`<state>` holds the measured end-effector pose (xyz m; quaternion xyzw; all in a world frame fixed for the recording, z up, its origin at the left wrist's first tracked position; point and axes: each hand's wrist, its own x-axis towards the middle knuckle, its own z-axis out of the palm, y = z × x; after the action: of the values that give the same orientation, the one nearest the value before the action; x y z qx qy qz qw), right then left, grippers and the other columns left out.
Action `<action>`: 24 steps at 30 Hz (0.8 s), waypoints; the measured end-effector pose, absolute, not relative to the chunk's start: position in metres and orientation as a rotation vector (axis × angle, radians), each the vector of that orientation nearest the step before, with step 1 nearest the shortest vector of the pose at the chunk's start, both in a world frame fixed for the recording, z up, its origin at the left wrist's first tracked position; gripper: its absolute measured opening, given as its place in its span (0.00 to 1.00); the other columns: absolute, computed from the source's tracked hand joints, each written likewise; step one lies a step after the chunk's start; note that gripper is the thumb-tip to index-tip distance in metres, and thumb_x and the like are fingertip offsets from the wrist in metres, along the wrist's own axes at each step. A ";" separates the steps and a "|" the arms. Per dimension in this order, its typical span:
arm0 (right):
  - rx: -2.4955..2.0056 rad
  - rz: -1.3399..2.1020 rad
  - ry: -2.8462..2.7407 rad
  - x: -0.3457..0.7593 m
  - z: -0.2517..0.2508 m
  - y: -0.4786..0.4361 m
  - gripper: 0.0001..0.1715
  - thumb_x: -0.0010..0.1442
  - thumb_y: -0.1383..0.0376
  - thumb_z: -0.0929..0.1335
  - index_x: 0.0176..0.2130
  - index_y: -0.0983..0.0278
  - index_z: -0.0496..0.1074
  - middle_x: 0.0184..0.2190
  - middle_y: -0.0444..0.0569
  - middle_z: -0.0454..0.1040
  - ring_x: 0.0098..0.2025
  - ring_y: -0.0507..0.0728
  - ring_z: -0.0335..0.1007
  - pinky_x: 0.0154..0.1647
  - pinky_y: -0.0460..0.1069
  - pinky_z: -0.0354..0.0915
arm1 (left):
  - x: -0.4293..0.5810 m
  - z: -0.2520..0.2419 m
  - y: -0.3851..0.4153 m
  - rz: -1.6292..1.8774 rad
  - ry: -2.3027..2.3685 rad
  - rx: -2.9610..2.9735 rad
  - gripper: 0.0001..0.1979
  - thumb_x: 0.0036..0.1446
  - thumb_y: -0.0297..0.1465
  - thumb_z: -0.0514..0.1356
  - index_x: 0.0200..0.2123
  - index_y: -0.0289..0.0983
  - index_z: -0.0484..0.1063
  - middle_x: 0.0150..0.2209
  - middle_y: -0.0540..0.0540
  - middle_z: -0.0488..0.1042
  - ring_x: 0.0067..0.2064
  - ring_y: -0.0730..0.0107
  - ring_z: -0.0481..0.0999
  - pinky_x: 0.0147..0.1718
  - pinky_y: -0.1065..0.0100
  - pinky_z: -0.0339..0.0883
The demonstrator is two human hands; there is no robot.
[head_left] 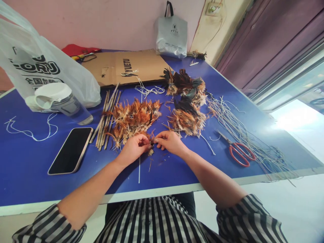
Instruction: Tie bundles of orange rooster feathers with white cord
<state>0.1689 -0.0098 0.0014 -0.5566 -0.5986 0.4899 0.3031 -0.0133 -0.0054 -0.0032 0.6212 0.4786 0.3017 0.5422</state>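
Over the blue table, my left hand (136,147) pinches a small bunch of brown feathers (151,152). My right hand (170,141) is right beside it, thumb and fingertips pressed together at the same bunch; what lies between them is too small to make out. Just beyond my hands spreads a pile of orange-brown feather bundles (134,116). To the right of that pile are more bundles, brown (188,121) in front and dark black-tipped (184,81) farther back. A white string (139,170) lies on the table below my left hand.
Red-handled scissors (241,153) and long loose strings (243,131) lie at right. Thin sticks (105,121), a phone (71,151), a clear bottle (73,106) and a white plastic bag (50,67) are at left. Behind are flat cardboard (111,65) and a silver bag (172,35).
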 end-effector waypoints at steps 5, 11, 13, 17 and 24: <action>-1.361 1.246 -1.753 0.176 0.004 -0.014 0.11 0.48 0.66 0.69 0.35 0.68 0.73 0.25 0.45 0.73 0.24 0.47 0.64 0.25 0.42 0.62 | -0.018 -0.001 -0.008 0.706 1.141 1.538 0.12 0.43 0.34 0.65 0.27 0.34 0.67 0.25 0.51 0.71 0.27 0.75 0.70 0.28 0.72 0.65; -1.175 0.798 -2.053 0.168 0.000 -0.018 0.03 0.49 0.72 0.68 0.28 0.67 0.73 0.26 0.45 0.71 0.28 0.48 0.64 0.31 0.44 0.59 | -0.019 -0.002 -0.009 0.708 1.112 1.615 0.11 0.44 0.36 0.64 0.27 0.34 0.70 0.24 0.51 0.71 0.26 0.76 0.69 0.27 0.73 0.63; -1.131 0.730 -2.111 0.166 0.000 -0.019 0.04 0.51 0.73 0.67 0.27 0.67 0.73 0.26 0.46 0.71 0.30 0.49 0.65 0.33 0.44 0.59 | -0.019 0.000 -0.009 0.671 1.113 1.637 0.12 0.45 0.37 0.64 0.27 0.33 0.72 0.24 0.50 0.72 0.25 0.75 0.68 0.27 0.73 0.62; -1.133 0.702 -2.123 0.165 0.002 -0.021 0.05 0.53 0.73 0.66 0.28 0.66 0.72 0.27 0.47 0.71 0.31 0.51 0.65 0.35 0.45 0.59 | -0.022 0.000 -0.008 0.605 1.128 1.660 0.13 0.45 0.37 0.64 0.28 0.32 0.75 0.25 0.48 0.74 0.26 0.73 0.69 0.27 0.72 0.63; -1.077 0.681 -2.082 0.161 0.002 -0.023 0.05 0.55 0.71 0.65 0.28 0.66 0.70 0.27 0.47 0.69 0.32 0.51 0.64 0.35 0.46 0.59 | -0.026 -0.002 -0.005 0.563 1.136 1.607 0.14 0.42 0.37 0.65 0.30 0.32 0.76 0.26 0.46 0.75 0.26 0.71 0.70 0.28 0.70 0.63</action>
<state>0.1613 -0.0232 0.0019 -0.4145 -0.8011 0.2619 0.3434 -0.0257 -0.0045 -0.0022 0.6704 0.4739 0.2347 0.5205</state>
